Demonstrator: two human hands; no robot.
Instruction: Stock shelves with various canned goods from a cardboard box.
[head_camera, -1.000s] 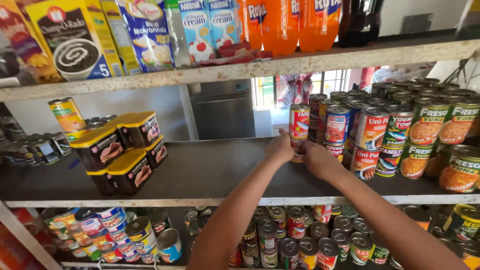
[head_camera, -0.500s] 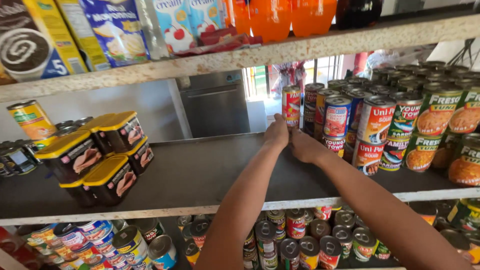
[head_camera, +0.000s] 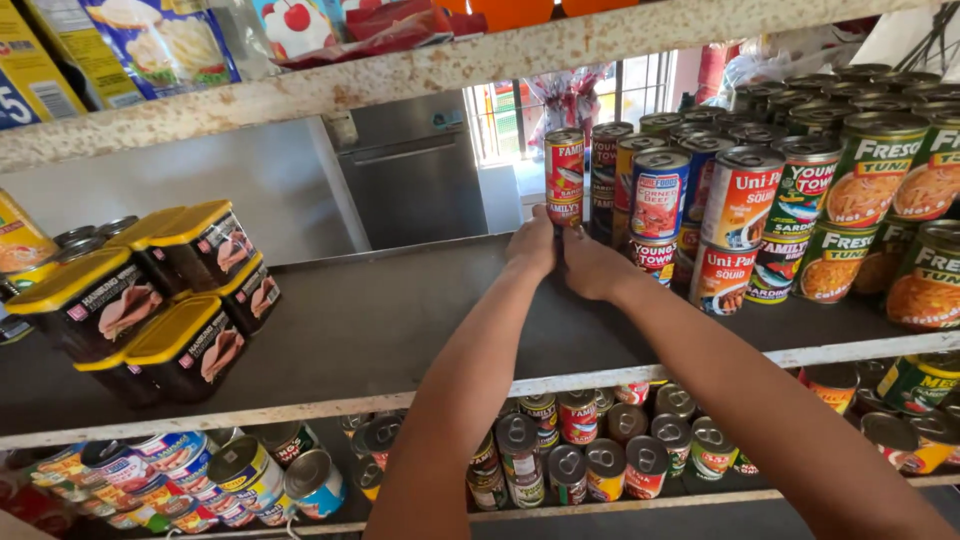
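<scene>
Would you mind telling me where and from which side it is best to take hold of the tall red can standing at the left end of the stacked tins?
Take the tall red metal can round its bare cylindrical wall, coming in from the front and left. It stands upright, and other stacked tins crowd its right side, while the dark shelf is open to its left. The left hand and right hand already meet at its base.

Both hands reach up to the middle shelf (head_camera: 330, 330). The left hand (head_camera: 532, 243) and right hand (head_camera: 592, 266) close around the base of a red can stack (head_camera: 564, 178), which stands upright at the left edge of the stacked cans (head_camera: 800, 210). Yellow-lidded tins (head_camera: 150, 300) sit well apart to the left. More cans (head_camera: 560, 450) lie on the shelf below.
</scene>
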